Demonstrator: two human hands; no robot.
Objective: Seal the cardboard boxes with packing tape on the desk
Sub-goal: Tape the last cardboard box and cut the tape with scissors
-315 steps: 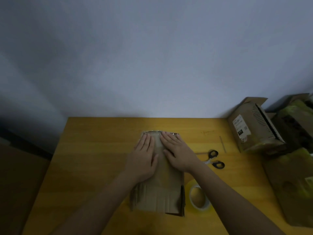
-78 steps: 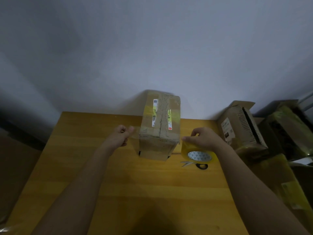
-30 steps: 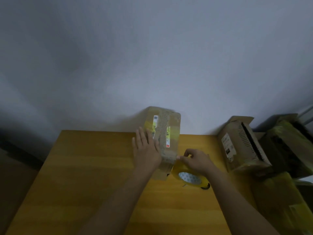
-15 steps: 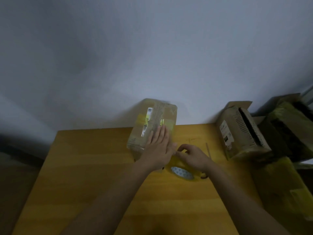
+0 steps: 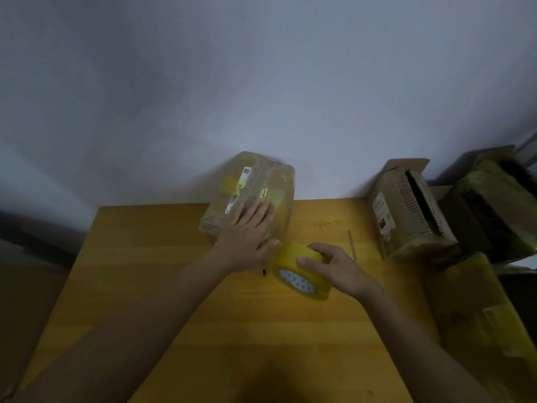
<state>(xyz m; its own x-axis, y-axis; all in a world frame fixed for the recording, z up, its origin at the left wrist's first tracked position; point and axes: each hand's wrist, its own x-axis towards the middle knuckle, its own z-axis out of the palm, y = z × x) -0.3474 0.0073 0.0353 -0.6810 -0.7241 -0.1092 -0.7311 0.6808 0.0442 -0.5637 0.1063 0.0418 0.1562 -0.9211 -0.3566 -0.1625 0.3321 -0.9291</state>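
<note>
Left hand (image 5: 247, 234) is pressing flat-fingered on the box (image 5: 250, 196) at the table's (image 5: 139, 257) far edge, right hand (image 5: 334, 267) is gripping the tape roll (image 5: 302, 271) just beside it; any drawn strip is seemingly lost in the dimness, risking a skewed or wrinkled seal.

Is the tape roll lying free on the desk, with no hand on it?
No: the right hand grips the tape roll beside the cardboard box.

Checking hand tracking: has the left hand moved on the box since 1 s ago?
Yes. The left hand slid from the left half of the cardboard box across to its right half, toward the tape roll; its fingers now lie beside the yellow label.
</note>
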